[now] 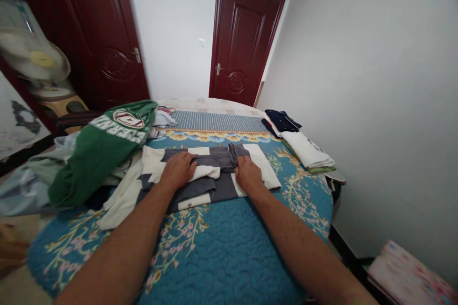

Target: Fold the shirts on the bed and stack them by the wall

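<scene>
A grey and cream colour-block shirt point(225, 182) lies partly folded across the table in front of me, its body a wide flat strip. One pale sleeve point(123, 195) trails off to the left toward the near edge. My left hand point(178, 170) rests on the shirt's left part, palm down, fingers lying over the grey cloth. At the right part, my right hand point(247, 174) has its fingers closed on a bunched grey fold point(238, 151). The fingertips of that hand are partly hidden by the cloth.
A heap of clothes with a green printed garment point(103, 152) on top fills the table's left side. Folded clothes, among them a white garment point(307, 148) and a navy one point(282, 120), lie at the right edge. A blue floral cover point(229, 243) spans the table. A fan point(39, 59) stands far left.
</scene>
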Available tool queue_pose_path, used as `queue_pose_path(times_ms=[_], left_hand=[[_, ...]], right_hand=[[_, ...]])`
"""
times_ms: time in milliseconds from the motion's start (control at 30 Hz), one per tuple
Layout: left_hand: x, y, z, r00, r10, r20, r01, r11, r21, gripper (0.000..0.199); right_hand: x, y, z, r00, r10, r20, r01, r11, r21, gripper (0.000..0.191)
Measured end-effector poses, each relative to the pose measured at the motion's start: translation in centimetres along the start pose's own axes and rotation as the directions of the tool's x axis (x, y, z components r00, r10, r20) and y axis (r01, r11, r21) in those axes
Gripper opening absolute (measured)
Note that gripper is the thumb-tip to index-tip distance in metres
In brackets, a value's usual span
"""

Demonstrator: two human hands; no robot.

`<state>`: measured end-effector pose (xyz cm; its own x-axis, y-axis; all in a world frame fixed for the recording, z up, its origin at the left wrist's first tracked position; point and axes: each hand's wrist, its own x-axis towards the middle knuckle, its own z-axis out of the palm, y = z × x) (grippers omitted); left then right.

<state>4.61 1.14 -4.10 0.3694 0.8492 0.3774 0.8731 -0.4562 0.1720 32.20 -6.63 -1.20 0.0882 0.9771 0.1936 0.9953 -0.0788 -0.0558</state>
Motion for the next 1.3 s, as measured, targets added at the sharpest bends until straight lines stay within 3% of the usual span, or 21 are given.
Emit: queue_pose_path(times_ms=[267, 433, 867, 1167, 1300], left_hand=[[0.0, 0.4, -0.4, 1.0, -0.012, 0.009, 0.012, 1.0, -0.009, 0.041], [-0.1, 0.8, -1.0, 0.999, -0.032, 0.015, 0.032, 0.999, -0.026, 0.041], [-0.1, 0.5, -0.7, 1.0, -0.024, 0.019, 0.025, 0.999, -0.024, 0.04], [0.2, -0.5, 0.4, 1.0, -0.012, 0.021, 0.013, 1.0, -0.012, 0.04], [0.1, 0.3, -0.4, 0.998, 0.021, -0.055, -0.026, 0.995, -0.096, 0.043]], right_hand=[[-0.1, 0.1, -0.5, 0.998, -0.003, -0.056, 0.004, 1.0, 0.014, 0.026], [-0.4, -0.6, -0.5, 0.997, -0.074, 0.031, 0.074, 0.997, 0.006, 0.036], [-0.7, -0.4, -0.3, 0.995, -0.093, 0.031, 0.092, 0.995, 0.031, 0.037], [-1.5, -1.0, -2.0, 0.988, -0.124, 0.089, 0.126, 0.992, -0.019, 0.033], [-2.6, -1.4, -2.9, 0.989, -0.098, 0.113, 0.101, 0.995, -0.014, 0.032]])
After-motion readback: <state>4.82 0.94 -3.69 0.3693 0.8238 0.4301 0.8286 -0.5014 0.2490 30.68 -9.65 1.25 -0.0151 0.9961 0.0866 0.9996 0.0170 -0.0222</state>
